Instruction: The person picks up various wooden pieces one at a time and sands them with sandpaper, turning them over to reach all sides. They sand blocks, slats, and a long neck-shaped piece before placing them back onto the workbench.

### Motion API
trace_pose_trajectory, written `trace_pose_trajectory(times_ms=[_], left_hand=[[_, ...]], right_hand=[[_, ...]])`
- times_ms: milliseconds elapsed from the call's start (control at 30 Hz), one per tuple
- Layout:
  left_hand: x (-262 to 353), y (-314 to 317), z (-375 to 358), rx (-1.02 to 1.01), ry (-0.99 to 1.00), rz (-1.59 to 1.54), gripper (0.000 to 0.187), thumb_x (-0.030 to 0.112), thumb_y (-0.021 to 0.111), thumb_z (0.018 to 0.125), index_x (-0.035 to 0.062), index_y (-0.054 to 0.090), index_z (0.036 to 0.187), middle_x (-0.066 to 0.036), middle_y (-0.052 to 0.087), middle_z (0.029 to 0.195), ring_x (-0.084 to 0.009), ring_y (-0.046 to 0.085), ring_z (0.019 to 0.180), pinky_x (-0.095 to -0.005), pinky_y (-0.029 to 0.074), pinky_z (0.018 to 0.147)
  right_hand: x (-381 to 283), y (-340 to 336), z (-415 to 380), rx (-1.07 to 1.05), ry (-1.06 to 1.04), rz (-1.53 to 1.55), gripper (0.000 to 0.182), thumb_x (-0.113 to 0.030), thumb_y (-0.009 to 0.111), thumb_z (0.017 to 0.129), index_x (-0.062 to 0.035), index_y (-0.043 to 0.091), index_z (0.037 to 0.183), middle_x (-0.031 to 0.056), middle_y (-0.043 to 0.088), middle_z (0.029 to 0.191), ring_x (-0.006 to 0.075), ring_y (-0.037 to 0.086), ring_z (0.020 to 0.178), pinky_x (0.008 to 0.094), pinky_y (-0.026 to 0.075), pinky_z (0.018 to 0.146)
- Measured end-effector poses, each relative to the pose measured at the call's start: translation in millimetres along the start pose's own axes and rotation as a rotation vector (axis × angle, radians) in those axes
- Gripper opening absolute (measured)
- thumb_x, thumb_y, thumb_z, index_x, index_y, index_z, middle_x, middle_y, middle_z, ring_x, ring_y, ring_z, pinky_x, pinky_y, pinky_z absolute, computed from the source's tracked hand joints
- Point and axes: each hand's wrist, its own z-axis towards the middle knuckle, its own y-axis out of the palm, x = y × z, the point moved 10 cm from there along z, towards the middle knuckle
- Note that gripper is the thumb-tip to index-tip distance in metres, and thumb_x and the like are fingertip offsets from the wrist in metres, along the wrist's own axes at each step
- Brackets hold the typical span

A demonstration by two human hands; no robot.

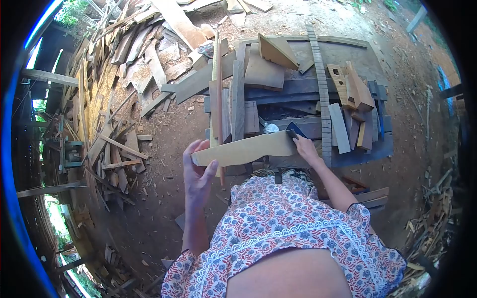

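Observation:
A long tan strip of sandpaper with an uneven lower edge is stretched between my two hands, above the near edge of the workbench. My left hand grips its left end, thumb in front and fingers behind. My right hand pinches the right end, where a dark face shows at the curled corner. Behind the strip, thin upright-looking wooden slats lie across the bench. A small whitish crumpled item sits just beyond the strip.
The low wooden bench carries boards, a long notched strip and a stack of wooden blocks. A large scrap-wood pile lies on the dirt floor at left. More scraps lie at right.

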Motion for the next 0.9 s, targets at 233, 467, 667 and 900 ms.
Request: trace_pose_trajectory(times_ms=[233, 467, 667, 900], left_hand=[[-31, -10, -11, 0.190, -0.091, -0.161, 0.039, 0.013, 0.063, 0.087, -0.0017, 0.046, 0.119, -0.012, 0.058, 0.109, -0.0184, 0.056, 0.101, -0.0300, 0.043, 0.091], [-10, 20, -20, 0.039, -0.014, 0.086, 0.034, 0.006, 0.062, 0.086, -0.0019, 0.051, 0.117, -0.009, 0.060, 0.107, -0.0133, 0.056, 0.099, -0.0261, 0.044, 0.088], [-13, 3, -19, 0.155, -0.045, 0.098, 0.033, 0.009, 0.061, 0.088, -0.0015, 0.051, 0.117, -0.010, 0.060, 0.109, -0.0131, 0.055, 0.100, -0.0257, 0.043, 0.088], [-20, 6, -10, 0.093, 0.014, -0.014, 0.033, 0.013, 0.059, 0.089, -0.0010, 0.048, 0.117, -0.015, 0.058, 0.114, -0.0203, 0.057, 0.103, -0.0330, 0.043, 0.093]], right_hand=[[-58, -47, -15, 0.101, -0.060, 0.203, 0.032, -0.022, 0.048, 0.092, -0.0054, 0.054, 0.118, 0.0243, 0.062, 0.093, 0.0387, 0.060, 0.091, 0.0458, 0.047, 0.077], [-276, -96, -115, -0.170, -0.925, 0.342, 0.041, 0.006, 0.054, 0.081, -0.0075, 0.056, 0.119, 0.0118, 0.054, 0.125, 0.0264, 0.050, 0.119, 0.0375, 0.042, 0.101], [-166, -53, -64, -0.043, -0.642, 0.240, 0.049, 0.008, 0.051, 0.077, -0.0110, 0.053, 0.122, 0.0125, 0.057, 0.121, 0.0266, 0.056, 0.112, 0.0362, 0.046, 0.096], [19, -36, -6, -0.036, -0.023, -0.057, 0.027, -0.017, 0.048, 0.090, -0.0047, 0.059, 0.111, 0.0233, 0.063, 0.091, 0.0406, 0.060, 0.087, 0.0472, 0.048, 0.076]])
